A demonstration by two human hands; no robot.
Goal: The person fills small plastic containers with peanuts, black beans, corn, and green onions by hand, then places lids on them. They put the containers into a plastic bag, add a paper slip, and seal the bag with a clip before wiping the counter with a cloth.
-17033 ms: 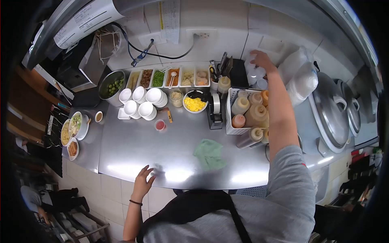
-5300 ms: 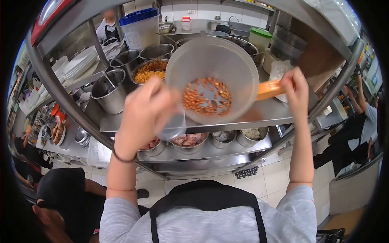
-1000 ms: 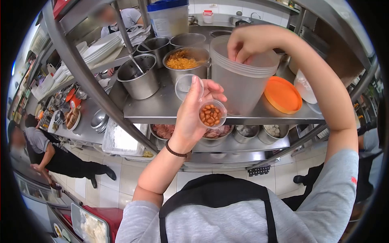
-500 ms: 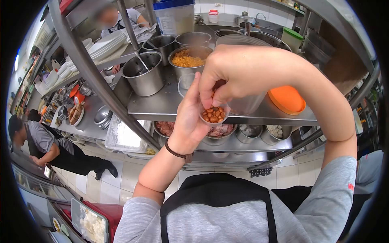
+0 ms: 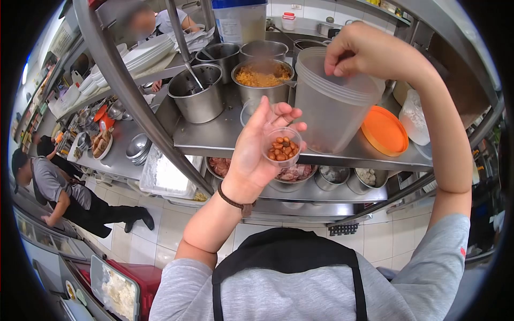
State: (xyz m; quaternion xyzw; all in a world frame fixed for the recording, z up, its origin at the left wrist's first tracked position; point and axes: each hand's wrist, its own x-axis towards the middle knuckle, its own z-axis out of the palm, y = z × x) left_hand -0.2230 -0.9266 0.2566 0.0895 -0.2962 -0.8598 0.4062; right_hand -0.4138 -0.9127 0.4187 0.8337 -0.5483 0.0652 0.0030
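My left hand (image 5: 251, 142) holds a small clear plastic cup (image 5: 281, 131) in its palm, fingers partly curled around it. Glossy brown nuts, probably peanuts (image 5: 281, 149), partly fill the cup. My right hand (image 5: 360, 51) hovers at the mouth of a tall translucent plastic container (image 5: 334, 115), its fingertips pinched together. Whether anything is between those fingers is hidden. An orange lid (image 5: 385, 131) lies beside the container. Behind my left fingers, a clear round plastic piece (image 5: 246, 113) is partly covered.
Steel pots, one with orange-coloured food (image 5: 262, 78) and one with a ladle (image 5: 198, 101), stand on the steel shelf (image 5: 214, 134). Below are bowls of raw meat (image 5: 219, 166). A slanted metal post (image 5: 134, 96) rises at left. A co-worker (image 5: 69, 192) stands far left; another person is behind the shelf.
My right hand has lifted from the small cup and moved right and up to the tall container's mouth. My left fingers have opened somewhat, still holding the cup.
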